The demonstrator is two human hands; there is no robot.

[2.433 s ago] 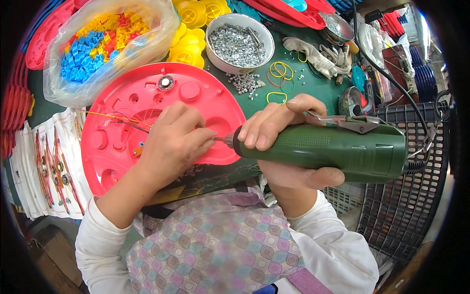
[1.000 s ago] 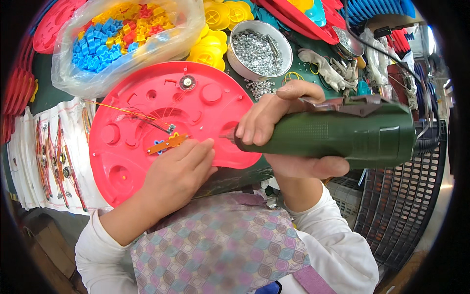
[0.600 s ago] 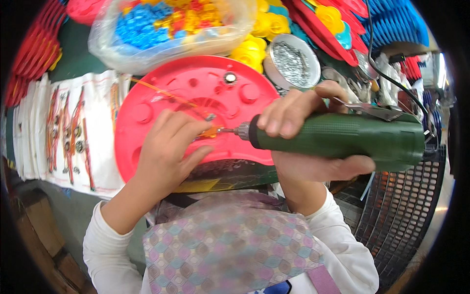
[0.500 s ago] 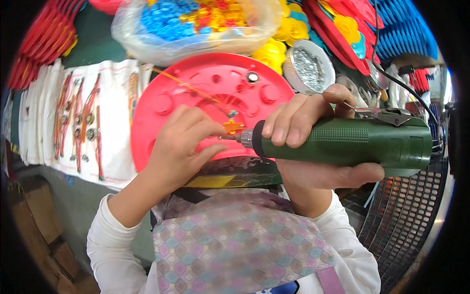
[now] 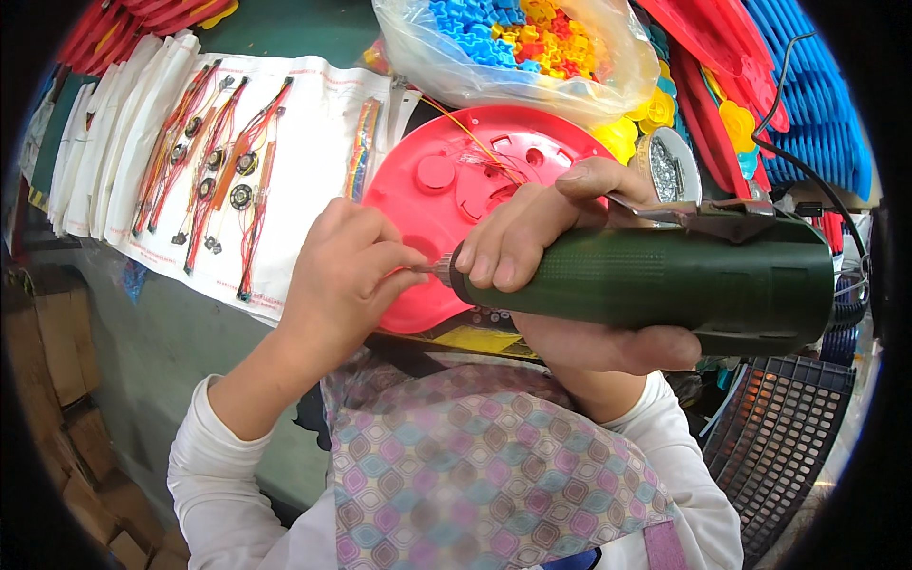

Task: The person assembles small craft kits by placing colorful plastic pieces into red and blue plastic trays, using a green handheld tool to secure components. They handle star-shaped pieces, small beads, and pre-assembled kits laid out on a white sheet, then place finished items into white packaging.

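My right hand is wrapped round a green electric screwdriver, held level with its bit to the left. My left hand is closed in a pinch at the bit's end; whatever lies between thumb and forefinger is too small to make out. Beneath both hands is a round red plastic part with raised round knobs and slots. A yellow wire runs across its far side, and thin wires lie on it. My right hand and the tool hide the part's right and near portions.
A clear bag of blue, yellow and red pieces lies behind. Right of it stands a white bowl of small metal screws. Wired speakers lie on white sheets at left. Blue stacked parts and a black crate are at right.
The view has shifted left, so the red part appears farther right. The left thumb and forefinger have closed together at the bit's tip. The small orange board seen before is hidden.
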